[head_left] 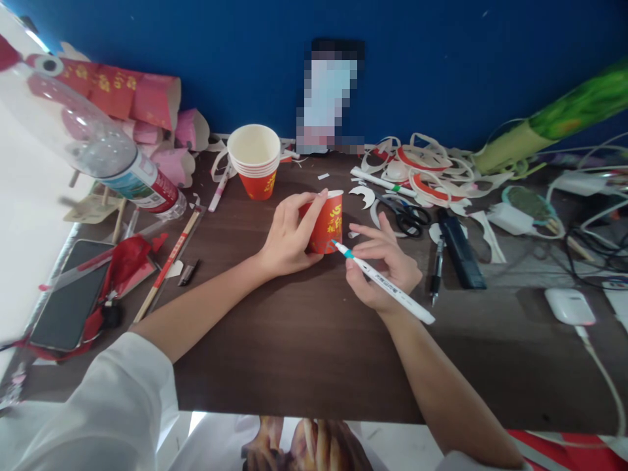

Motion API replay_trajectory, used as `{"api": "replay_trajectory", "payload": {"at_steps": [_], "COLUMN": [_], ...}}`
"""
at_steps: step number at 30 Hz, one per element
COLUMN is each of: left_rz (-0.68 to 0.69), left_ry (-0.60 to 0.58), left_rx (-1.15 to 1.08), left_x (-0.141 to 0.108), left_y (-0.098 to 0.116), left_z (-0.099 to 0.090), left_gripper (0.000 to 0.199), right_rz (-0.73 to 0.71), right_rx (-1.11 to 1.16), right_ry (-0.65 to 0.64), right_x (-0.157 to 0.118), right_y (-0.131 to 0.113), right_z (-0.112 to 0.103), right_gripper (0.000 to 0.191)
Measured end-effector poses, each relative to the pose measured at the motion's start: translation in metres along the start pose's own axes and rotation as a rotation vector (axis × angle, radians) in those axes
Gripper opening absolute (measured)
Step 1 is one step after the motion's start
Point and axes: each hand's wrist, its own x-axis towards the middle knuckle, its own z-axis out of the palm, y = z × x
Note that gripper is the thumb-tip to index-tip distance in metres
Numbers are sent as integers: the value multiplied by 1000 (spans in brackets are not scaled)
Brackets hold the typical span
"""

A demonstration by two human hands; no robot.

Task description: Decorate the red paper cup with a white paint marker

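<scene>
Nested cups [256, 167] stand at ten o'clock from the red cup [332, 224] gripped by the left hand [290, 235]. The right hand [384, 267] pinches a marker [387, 284], tip at that cup's lower side, tail toward four o'clock.

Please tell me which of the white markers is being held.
The teal-tipped marker, in the right hand; the green-banded marker and pink marker lie unheld.

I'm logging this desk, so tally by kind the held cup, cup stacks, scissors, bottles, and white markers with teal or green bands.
Red paper cup in left hand: 1
Cup stack: 1
Scissors: 1
Plastic bottle: 1
Teal-banded marker in right hand, green-banded marker: 2
Total: 6
</scene>
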Motion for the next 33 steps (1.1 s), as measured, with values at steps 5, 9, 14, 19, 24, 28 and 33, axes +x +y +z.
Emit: {"api": "replay_trajectory", "payload": {"at_steps": [5, 9, 14, 19, 24, 28, 33], "left_rz": [-6, 13, 12, 24, -13, -17, -21], "left_ry": [-7, 13, 9, 18, 15, 64, 66], "left_rx": [-8, -7, -1, -76, -54, -11, -12], "left_x": [0, 0, 0, 1, 4, 2, 0], "left_y": [0, -1, -1, -1, -2, -3, -3], "left_z": [1, 1, 1, 2, 1, 1, 3], "left_gripper": [88, 87, 89, 93, 92, 88, 88], "right_rz": [-10, -9, -16, 10, 34, 41, 17], "right_rx": [-37, -31, -23, 20, 50, 48, 26], "right_ry": [-65, -81, -51, 86, 117, 77, 6], "right_x": [0, 1, 1, 2, 2, 0, 0], "right_y": [-5, -4, -2, 1, 0, 0, 1], "right_z": [3, 2, 0, 0, 1, 1, 1], "right_gripper": [18, 18, 17, 15, 19, 23, 19]}}
